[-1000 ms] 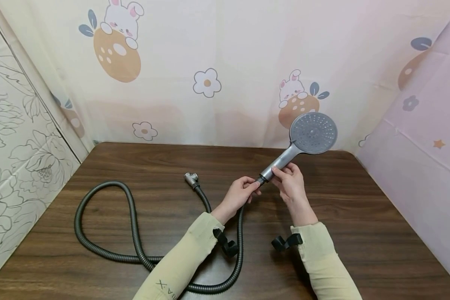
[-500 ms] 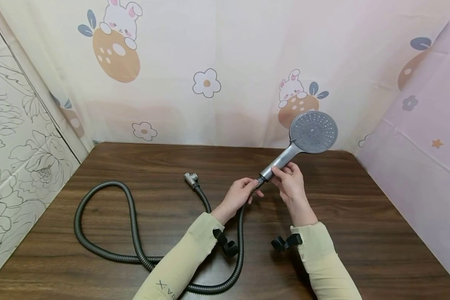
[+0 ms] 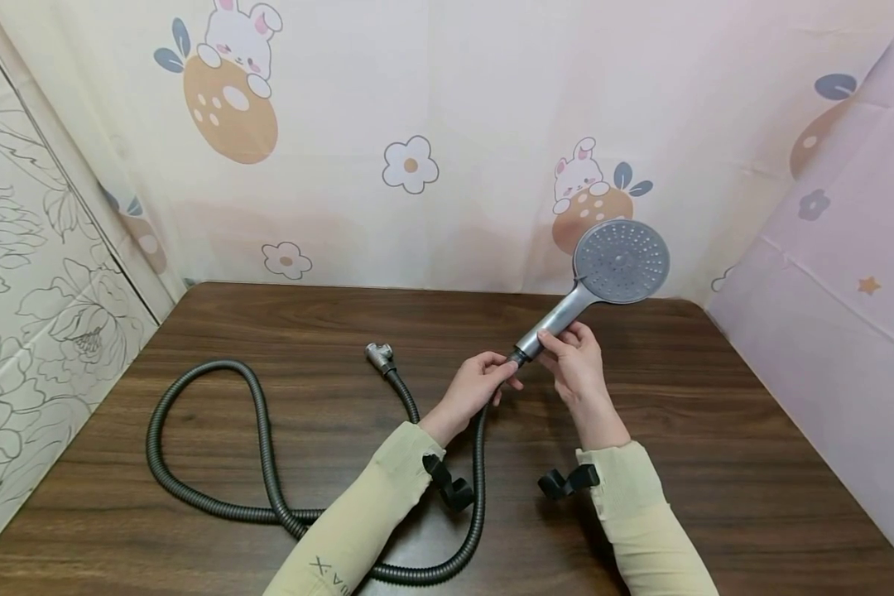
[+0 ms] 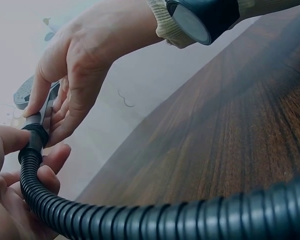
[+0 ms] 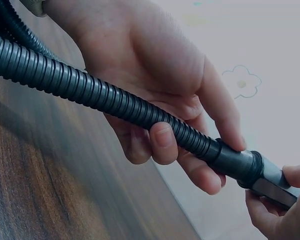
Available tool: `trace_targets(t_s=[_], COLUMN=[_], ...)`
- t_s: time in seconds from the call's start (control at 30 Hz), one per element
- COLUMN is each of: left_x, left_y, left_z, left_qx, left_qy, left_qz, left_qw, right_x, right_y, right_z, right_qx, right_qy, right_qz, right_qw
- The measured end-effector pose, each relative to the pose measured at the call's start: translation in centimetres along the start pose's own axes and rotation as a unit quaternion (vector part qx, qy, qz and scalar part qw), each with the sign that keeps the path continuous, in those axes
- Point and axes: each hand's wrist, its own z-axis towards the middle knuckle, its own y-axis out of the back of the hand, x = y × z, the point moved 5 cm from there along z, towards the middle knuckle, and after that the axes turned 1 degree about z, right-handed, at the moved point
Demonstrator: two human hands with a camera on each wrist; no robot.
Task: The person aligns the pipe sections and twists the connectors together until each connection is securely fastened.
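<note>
A grey shower head [image 3: 622,261] with a round nozzle face tilts up to the right above the table. My right hand [image 3: 579,377] holds its handle [image 3: 559,319] near the lower end between thumb and fingers. Just below, my left hand [image 3: 473,385] pinches the collar [image 5: 235,159] at the end of a dark ribbed shower hose [image 3: 478,480]. In the right wrist view that collar sits right against the base of the handle. From there the hose hangs down, passes under my left forearm and loops on the left. Its other end carries a silver angled fitting [image 3: 380,358].
A brown wood-grain table [image 3: 715,463] lies under everything. Behind it hangs a pale curtain [image 3: 484,108] printed with rabbits and flowers; a pinkish cloth [image 3: 842,248] is on the right. Black wrist mounts [image 3: 569,482] sit on both sleeves.
My left thumb and fingers shift slightly around the hose collar, the thumb drawing back and then coming forward again. The shower head and right hand stay almost in place.
</note>
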Motion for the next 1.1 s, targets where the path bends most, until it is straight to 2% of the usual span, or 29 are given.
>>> trace_targets(t_s=[0.5,0.77,1.1], left_x=[0.05,-0.01,0.09], left_y=[-0.03,-0.08,-0.03], left_z=[-0.10,-0.03,-0.13], left_qx=[0.007,-0.001,-0.013], left_qy=[-0.009,-0.005,-0.014], left_qz=[0.024,-0.007,-0.005], left_qw=[0.9996,1.0000,0.9998], right_x=[0.13,0.23,0.02], right_y=[-0.06,0.22,0.20], right_z=[0.05,0.12,0.08], right_qx=[-0.001,-0.006,-0.002], right_qy=[0.007,0.008,0.006], right_qz=[0.002,0.008,0.008], right_qw=[1.000,1.000,1.000])
